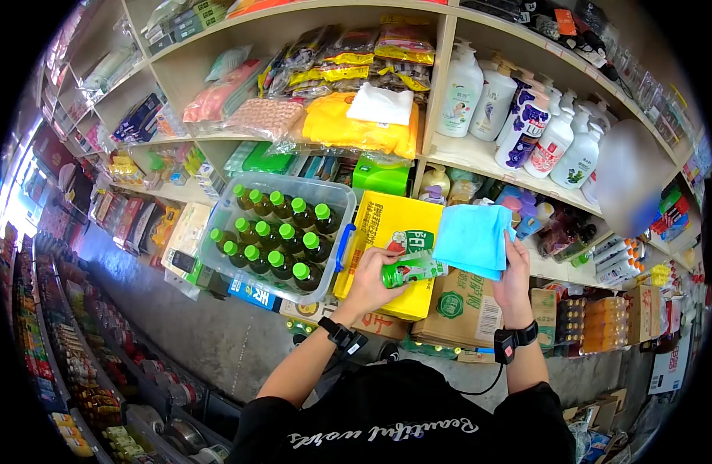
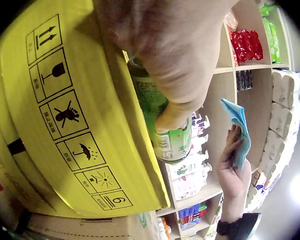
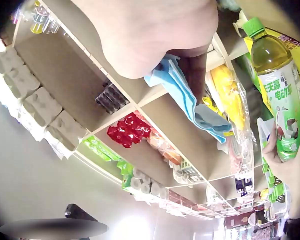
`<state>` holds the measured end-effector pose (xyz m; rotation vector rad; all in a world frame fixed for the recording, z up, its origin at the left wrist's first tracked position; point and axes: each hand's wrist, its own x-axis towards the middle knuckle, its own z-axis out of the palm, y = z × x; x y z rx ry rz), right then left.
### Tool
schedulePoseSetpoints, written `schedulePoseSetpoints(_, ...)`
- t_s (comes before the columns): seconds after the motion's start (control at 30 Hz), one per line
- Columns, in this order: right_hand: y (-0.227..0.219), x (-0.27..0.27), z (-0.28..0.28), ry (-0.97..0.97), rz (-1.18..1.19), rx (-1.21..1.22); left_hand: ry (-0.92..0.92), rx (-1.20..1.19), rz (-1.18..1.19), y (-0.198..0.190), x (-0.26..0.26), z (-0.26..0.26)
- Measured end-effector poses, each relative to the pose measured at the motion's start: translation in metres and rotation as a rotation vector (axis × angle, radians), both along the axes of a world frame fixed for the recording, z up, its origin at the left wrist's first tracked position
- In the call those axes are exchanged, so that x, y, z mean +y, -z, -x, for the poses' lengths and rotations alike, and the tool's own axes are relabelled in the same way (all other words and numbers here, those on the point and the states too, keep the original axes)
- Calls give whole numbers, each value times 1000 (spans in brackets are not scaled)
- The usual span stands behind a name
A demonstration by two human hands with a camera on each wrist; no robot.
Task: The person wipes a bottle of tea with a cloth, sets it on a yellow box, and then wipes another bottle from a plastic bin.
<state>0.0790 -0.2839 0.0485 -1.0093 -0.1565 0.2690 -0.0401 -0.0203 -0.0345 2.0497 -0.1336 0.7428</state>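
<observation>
My left hand (image 1: 369, 288) grips a green-labelled drink bottle (image 1: 414, 269) on its side over the yellow carton (image 1: 361, 267). Its green cap (image 3: 253, 26) and the amber drink inside show in the right wrist view. My right hand (image 1: 514, 271) holds a folded light-blue cloth (image 1: 470, 238) by its right edge, just right of the bottle. In the left wrist view the cloth (image 2: 241, 131) stands apart from the bottle (image 2: 162, 120). Left of the carton is a clear plastic tub (image 1: 313, 188) with several green-capped bottles (image 1: 267, 232) upright in rows.
Shelves behind bear pump bottles (image 1: 526, 131), yellow packaged cloths (image 1: 325, 120) and a white folded cloth (image 1: 380, 104). Brown cardboard boxes (image 1: 456, 309) stand below the carton. Packs of orange drinks (image 1: 606, 319) are at the right, and loaded racks (image 1: 77, 356) line the left aisle.
</observation>
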Motion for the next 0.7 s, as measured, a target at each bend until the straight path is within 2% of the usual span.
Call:
schedulePoseSetpoints(0.13,-5,9,0,127,15,-50,6,-10,0,1,1,0)
schedulePoseSetpoints(0.23,8,15,-2,416,453,-535,7,-9,-4,-1,1,1)
schedulePoseSetpoints(0.3,12,11,4,343,879,-887,5,-2,-7,-2,0,1)
schedulePoseSetpoints(0.37,9,15,3,103,1122,-1447,4,2,-9,0,-1,0)
schedulePoseSetpoints(0.47,1,22,7,-212,1121,-1495,9,11,-6,7,1,0)
schedulePoseSetpoints(0.57,-2,28,2,-129,1090,-1385,6,-3,-27,9,2,-3)
schedulePoseSetpoints(0.7,-5,49,3,-197,1087,-1343,9,-16,-34,10,3,-3)
